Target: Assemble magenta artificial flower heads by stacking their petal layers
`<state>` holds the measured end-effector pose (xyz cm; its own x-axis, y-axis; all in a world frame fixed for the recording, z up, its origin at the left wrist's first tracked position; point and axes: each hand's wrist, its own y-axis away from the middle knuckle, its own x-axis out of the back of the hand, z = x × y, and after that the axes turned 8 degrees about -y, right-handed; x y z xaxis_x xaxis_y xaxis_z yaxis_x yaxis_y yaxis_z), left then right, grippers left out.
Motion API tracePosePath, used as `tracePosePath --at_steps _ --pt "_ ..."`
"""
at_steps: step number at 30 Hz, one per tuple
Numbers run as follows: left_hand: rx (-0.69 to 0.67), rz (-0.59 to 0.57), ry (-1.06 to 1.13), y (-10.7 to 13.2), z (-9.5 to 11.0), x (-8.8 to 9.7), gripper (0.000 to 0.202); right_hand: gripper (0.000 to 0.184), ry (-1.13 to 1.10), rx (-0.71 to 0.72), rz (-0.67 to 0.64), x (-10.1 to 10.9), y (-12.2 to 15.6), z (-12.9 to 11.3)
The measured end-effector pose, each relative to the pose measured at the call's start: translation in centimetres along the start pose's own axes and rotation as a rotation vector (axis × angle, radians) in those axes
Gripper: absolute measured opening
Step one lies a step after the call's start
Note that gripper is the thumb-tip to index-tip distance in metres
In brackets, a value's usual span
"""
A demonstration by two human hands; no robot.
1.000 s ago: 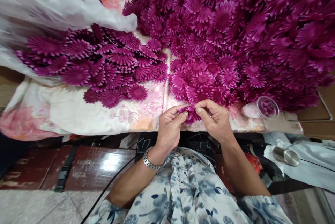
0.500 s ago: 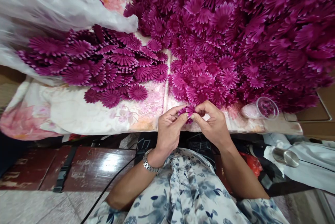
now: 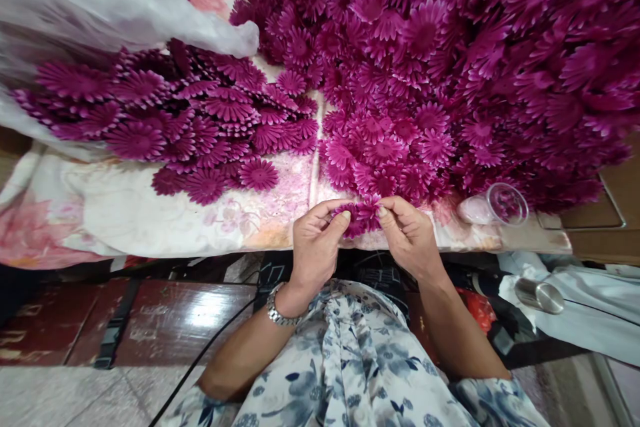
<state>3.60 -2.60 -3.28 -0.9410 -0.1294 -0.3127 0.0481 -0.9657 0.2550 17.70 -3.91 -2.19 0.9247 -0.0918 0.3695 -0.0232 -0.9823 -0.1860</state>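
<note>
Magenta flower pieces (image 3: pixel 361 215), a small bunch of them, sit pinched between both hands at the near edge of the counter (image 3: pixel 150 214), which is draped in a pale floral cloth. The left hand (image 3: pixel 314 248) grips the bunch from its left side with thumb and forefinger closed on the petals; a metal wristwatch (image 3: pixel 278 311) circles that wrist. The right hand (image 3: pixel 410 235) closes on the same bunch from the right, fingertips pressed to the petals, so the two hands nearly meet over it.

Just beyond the bunch rises a large heap of flowers (image 3: pixel 450 60) in the same colour, spreading back and to the right and crowding right up to the fingers. To the left of the bunch, well apart, lies a flatter pile of petal discs (image 3: pixel 175 114), partly under a clear plastic bag (image 3: pixel 90 7). To the right of the bunch, near the right hand, a clear plastic cup (image 3: pixel 500 204) lies on its side against the foot of the heap. Further right and nearer the person, a metal cylinder (image 3: pixel 539 295) rests on white cloth below the counter edge. Below the bunch, the person's floral-print garment (image 3: pixel 360 367) fills the foreground.
</note>
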Motion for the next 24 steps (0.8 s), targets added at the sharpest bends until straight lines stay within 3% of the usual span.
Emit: tracePosePath --at_steps 5,13,19,24 --pt "-0.065 0.015 -0.052 0.0 -0.3 0.3 0.01 0.014 0.039 -0.044 0.013 -0.2 0.3 -0.4" --pt "-0.123 0.027 -0.122 0.0 -0.5 0.9 0.01 0.014 0.05 0.002 -0.016 0.5 0.2 -0.5" --pt "-0.181 0.091 -0.093 -0.5 -0.2 1.5 0.012 0.015 0.035 0.013 0.087 1.5 0.3 -0.4" --pt "-0.137 0.096 -0.057 -0.7 0.1 1.5 0.015 0.015 0.042 0.023 0.172 2.7 -0.1 -0.5"
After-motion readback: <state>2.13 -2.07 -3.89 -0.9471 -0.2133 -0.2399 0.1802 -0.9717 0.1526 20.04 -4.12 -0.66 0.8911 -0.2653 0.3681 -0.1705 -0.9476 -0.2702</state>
